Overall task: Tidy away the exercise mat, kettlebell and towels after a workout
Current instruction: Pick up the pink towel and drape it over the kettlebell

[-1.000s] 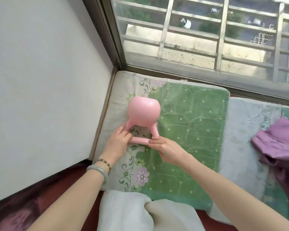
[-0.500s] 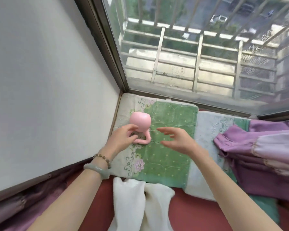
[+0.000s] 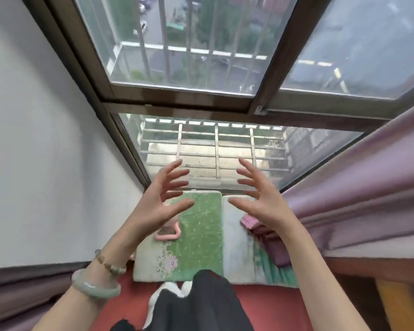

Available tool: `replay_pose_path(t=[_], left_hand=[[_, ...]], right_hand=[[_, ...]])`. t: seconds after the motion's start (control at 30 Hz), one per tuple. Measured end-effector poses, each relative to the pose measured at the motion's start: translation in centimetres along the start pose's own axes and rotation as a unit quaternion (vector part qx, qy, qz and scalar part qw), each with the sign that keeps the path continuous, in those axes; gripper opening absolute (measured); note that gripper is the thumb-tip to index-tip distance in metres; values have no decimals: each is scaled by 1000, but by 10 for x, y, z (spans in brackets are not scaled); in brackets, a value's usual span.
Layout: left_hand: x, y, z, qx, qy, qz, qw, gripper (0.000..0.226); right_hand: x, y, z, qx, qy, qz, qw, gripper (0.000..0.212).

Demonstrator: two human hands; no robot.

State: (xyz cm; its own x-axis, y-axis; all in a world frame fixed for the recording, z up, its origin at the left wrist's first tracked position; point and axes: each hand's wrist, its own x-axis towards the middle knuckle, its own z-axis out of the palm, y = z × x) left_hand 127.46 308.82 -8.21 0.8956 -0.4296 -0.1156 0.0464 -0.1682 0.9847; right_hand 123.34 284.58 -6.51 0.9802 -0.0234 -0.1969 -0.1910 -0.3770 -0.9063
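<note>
Left of centre in the frame, on the green cushion (image 3: 201, 235) below the window (image 3: 201, 56), the pink kettlebell (image 3: 169, 235) is seen lying, with only its handle showing past the left hand (image 3: 158, 206). It is touched by neither hand. The left hand and the right hand (image 3: 263, 201) are held raised above the cushion, each grip spread wide with fingers apart, and nothing is held in either. The kettlebell is judged to be put away. At bottom centre a white towel (image 3: 157, 302) lies on a red surface, partly hidden by a dark garment (image 3: 201, 302), so the towels are taken as left to do. No exercise mat can be made out. A purple curtain (image 3: 356, 199) hangs at the right edge.
</note>
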Motion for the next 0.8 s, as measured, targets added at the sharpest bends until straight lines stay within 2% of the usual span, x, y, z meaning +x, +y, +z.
replay_pose_path(t=[0.17, 0.37, 0.63, 0.8], left_hand=[[-10, 67, 26, 26, -98, 71, 992, 91], [-18, 116, 63, 10, -217, 139, 966, 91], [-56, 141, 127, -16, -404, 187, 895, 101], [-98, 153, 185, -24, -513, 209, 832, 94]], right_hand=[[-71, -52, -46, -4, 69, -9, 998, 84], [-169, -75, -64, 15, 230, 17, 973, 86], [-315, -75, -36, 51, 424, 74, 901, 88], [-410, -79, -6, 45, 527, 127, 839, 91]])
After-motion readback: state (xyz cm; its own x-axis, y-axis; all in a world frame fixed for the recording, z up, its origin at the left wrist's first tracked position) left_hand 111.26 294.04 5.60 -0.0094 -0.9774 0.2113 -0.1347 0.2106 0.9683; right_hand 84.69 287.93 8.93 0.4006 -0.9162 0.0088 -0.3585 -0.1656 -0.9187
